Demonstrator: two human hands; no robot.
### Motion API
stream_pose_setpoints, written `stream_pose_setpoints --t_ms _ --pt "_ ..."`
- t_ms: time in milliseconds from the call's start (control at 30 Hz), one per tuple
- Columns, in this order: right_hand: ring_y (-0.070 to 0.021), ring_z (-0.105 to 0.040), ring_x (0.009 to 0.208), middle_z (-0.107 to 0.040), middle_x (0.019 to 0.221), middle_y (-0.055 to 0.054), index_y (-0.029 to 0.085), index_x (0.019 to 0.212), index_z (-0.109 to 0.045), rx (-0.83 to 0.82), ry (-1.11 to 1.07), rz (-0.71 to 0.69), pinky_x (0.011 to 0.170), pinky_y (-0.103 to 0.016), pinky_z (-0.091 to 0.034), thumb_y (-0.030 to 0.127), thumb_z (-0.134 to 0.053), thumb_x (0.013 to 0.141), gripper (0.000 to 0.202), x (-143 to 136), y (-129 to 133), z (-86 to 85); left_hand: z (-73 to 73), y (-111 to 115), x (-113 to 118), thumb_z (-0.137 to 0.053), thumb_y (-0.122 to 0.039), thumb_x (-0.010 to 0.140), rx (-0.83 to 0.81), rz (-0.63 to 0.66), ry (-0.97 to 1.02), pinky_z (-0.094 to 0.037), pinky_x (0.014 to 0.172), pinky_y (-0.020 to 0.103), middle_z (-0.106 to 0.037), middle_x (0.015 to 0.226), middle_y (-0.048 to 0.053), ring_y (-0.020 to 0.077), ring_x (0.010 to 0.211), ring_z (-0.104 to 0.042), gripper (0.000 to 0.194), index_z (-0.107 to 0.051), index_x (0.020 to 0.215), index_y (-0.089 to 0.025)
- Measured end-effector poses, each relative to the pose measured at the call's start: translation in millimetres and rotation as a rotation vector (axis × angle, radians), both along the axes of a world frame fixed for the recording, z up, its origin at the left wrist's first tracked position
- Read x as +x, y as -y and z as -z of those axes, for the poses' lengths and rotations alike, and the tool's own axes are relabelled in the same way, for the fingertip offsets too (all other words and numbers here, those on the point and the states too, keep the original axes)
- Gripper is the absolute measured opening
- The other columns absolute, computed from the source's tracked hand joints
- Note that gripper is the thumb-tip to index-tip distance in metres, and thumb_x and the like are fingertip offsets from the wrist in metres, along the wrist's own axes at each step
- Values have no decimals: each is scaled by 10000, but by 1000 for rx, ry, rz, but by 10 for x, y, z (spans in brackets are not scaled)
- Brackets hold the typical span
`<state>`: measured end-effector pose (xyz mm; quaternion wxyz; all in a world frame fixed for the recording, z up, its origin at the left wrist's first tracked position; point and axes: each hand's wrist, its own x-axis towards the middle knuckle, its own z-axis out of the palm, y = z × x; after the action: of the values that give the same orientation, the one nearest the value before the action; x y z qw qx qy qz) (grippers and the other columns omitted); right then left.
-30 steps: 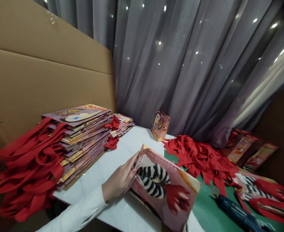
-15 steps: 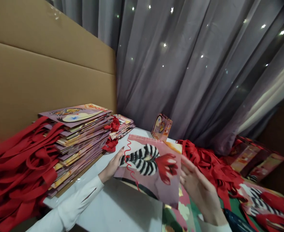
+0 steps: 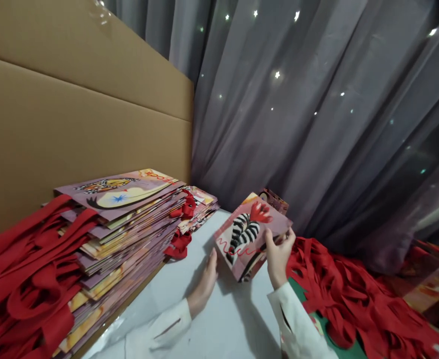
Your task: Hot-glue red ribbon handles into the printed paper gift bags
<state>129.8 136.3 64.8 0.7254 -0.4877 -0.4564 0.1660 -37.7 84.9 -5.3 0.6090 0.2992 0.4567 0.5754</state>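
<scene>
- Bag (image 3: 241, 234): smooth paper, a bit shiny.
- Stack (image 3: 129, 224): stiff paper, smooth on top.
- Ribbons (image 3: 339, 284): soft red cloth, not shiny.
- Curtain (image 3: 264, 124): soft cloth, with folds.
- Box wall (image 3: 84, 114): plain brown cardboard, not shiny.
- Table (image 3: 219, 324): smooth and white, a little shiny.

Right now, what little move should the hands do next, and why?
Perhaps bring the open left hand against the printed bag to steady it: the bag tilts, and only the right hand clearly grips it.
</scene>
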Motion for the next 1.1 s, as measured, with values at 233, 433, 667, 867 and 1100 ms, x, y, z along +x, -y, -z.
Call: stream_pose_setpoints --t_ms 233,433,667,867,1100 --pt "-320 -474 1209 -465 1298 -245 64 1359 -296 40 468 143 1014 -461 -381 459 -594 744 790 -140 -1232 216 -37 138 -43 -289 -336 960 59 82 -181 -271 1145 336 -359 1502 150 206 1369 -368 558 -257 1464 -101" --pt "-340 -299 1343 -346 1407 -264 69 1414 -272 169 607 380 1075 -547 -245 363 -478 869 653 -626 -1370 117 -50 267 -72 -387 -479 927 190 104 -332 -332 1085 288 -452 1435 122 209 1325 -408 546 -414 1380 -177" --pt "-295 -324 1351 -369 1467 -210 50 1436 -311 -315 1209 -244 1054 -373 -319 428 -563 836 753 -1816 -1813 -27 107 133 -89 -384 -554 884 274 -64 -458 -338 1053 349 -560 1300 133 268 1226 -480 515 -544 1214 -193" --pt "-292 -566 1054 -634 1128 -181 116 1085 -658 -504 1270 -254 826 -323 -424 574 -663 723 584 -1784 -2003 -137 80 79 -142 -402 -526 878 263 -38 -482 -355 1015 353 -585 1245 149 285 1181 -496 445 -549 1162 -216" --pt "-321 -472 1090 -560 1125 -193 103 1122 -604 -342 1279 88 881 -389 -359 497 -585 804 507 -1260 -1131 -592 -53 40 -164 -461 -393 866 242 -53 -422 -395 949 350 -612 1080 108 249 1059 -552 226 -523 991 -216"
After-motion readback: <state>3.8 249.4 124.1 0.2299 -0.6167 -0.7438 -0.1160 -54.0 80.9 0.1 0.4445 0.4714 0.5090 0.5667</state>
